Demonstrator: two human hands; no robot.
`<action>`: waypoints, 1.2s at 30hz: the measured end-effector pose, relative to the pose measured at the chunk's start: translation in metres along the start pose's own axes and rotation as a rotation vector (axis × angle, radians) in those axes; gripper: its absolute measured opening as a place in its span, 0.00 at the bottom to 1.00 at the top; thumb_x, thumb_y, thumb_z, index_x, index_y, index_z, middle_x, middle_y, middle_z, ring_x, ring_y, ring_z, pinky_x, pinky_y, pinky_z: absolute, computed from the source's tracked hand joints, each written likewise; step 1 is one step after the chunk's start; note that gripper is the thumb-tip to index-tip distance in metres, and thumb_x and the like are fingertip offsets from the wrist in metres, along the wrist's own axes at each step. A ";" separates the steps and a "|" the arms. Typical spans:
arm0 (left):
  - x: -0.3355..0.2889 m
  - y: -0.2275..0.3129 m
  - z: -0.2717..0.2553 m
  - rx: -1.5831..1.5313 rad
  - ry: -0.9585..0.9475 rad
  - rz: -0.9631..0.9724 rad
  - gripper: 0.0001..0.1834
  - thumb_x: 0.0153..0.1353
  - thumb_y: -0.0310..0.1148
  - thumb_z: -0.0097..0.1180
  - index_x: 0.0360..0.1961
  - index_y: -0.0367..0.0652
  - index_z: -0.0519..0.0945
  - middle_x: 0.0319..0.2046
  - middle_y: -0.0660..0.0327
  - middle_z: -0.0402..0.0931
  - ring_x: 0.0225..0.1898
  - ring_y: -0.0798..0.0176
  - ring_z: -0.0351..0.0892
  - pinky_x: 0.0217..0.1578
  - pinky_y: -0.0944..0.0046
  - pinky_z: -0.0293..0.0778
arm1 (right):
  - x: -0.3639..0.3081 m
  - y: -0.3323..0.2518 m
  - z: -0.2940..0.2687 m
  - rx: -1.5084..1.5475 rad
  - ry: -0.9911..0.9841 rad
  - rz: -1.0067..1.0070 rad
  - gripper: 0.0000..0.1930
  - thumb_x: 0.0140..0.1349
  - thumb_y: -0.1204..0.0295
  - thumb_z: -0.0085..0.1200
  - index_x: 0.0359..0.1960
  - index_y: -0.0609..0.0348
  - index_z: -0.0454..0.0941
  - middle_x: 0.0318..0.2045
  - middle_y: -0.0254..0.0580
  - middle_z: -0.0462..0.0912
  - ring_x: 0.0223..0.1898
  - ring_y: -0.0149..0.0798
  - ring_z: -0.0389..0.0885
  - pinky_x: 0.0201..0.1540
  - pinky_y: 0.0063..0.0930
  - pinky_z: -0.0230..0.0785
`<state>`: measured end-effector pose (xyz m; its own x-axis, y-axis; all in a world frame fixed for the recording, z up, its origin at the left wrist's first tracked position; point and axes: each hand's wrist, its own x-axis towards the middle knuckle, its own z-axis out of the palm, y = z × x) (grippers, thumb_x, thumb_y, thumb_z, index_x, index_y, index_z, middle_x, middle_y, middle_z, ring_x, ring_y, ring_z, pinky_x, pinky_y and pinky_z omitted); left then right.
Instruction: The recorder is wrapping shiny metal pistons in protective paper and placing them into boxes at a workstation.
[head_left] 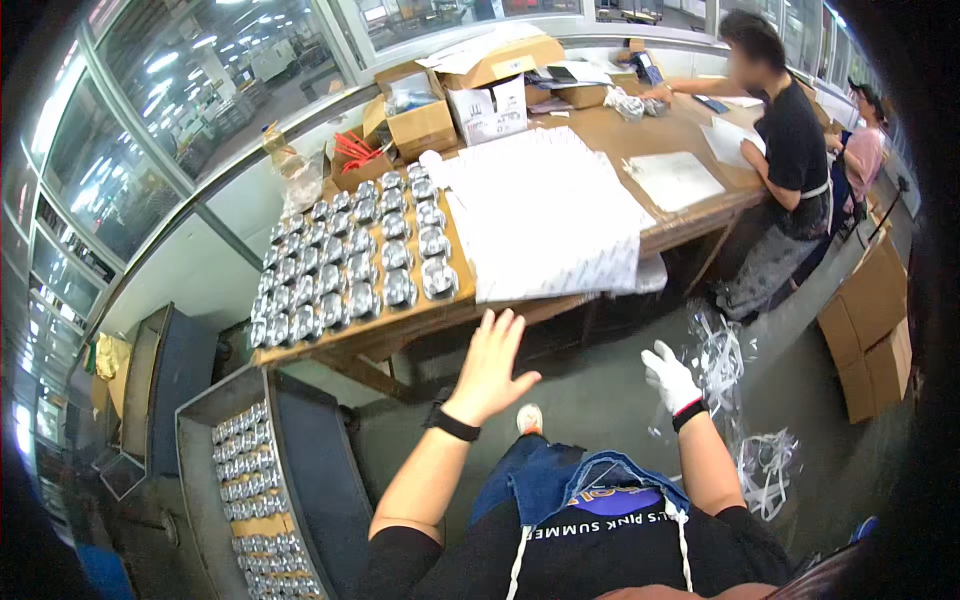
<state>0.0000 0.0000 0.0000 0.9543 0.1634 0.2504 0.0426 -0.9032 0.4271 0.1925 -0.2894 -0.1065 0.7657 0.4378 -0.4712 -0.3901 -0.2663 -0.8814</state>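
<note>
My bare left hand (492, 365) is held out with its fingers stretched and apart, just short of the table's front edge. Nothing is in it. My right hand (672, 382), in a white glove, is held over the floor with its fingers extended and nothing visible in them. Rows of shiny metal pistons (362, 265) stand on the left end of the brown worktable (590, 140). Beside them, a large white sheet (545, 205) covers the table and hangs slightly over its front edge; it is the nearest thing to my left hand.
A grey metal bin (350, 480) at lower left holds more pistons (245, 450). Cardboard boxes (418, 125) line the table's back. A person in black (795, 150) works at the right. White strapping scraps (765, 470) litter the floor near a tall carton (865, 320).
</note>
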 end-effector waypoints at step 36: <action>0.267 -0.124 0.203 0.179 -0.192 -0.649 0.38 0.60 0.49 0.46 0.67 0.46 0.52 0.68 0.43 0.40 0.68 0.34 0.34 0.58 0.25 0.30 | 0.721 -0.573 0.065 -1.029 0.382 -0.249 0.51 0.46 0.34 0.53 0.62 0.63 0.56 0.59 0.54 0.66 0.60 0.53 0.65 0.60 0.46 0.56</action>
<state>0.3099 0.0752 -0.1627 0.7542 0.6338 -0.1716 0.6539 -0.7010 0.2848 0.9349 0.2350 0.0571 0.9386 0.3332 -0.0895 0.2679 -0.8674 -0.4192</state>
